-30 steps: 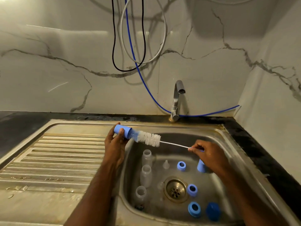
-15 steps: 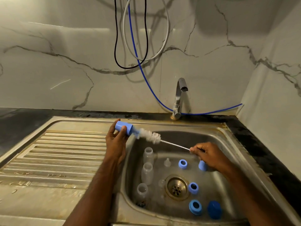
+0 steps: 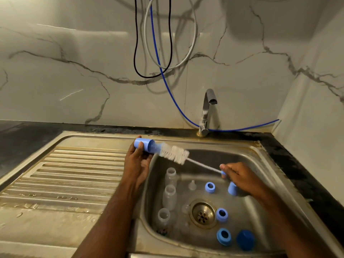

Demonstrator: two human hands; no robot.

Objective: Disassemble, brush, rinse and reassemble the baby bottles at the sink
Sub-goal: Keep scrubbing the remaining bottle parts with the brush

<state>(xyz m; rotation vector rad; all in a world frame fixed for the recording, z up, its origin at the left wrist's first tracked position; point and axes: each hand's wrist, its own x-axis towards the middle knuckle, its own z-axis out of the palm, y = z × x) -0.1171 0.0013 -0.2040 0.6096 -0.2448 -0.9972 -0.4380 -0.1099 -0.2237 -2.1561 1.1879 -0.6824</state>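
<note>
Cap is gripped by left hand; brush handle is pinched by right hand. Risk: wet cap may be dropped into sink if bristles snag.

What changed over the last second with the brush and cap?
The bottle brush slid back out of the blue cap: more bristles show now. The right hand drew the handle back; the left hand kept gripping the cap. Parts in the sink stayed put.

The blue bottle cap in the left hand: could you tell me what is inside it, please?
The white bristle brush's tip sits inside the blue bottle cap; the cap wall hides its end.
</note>
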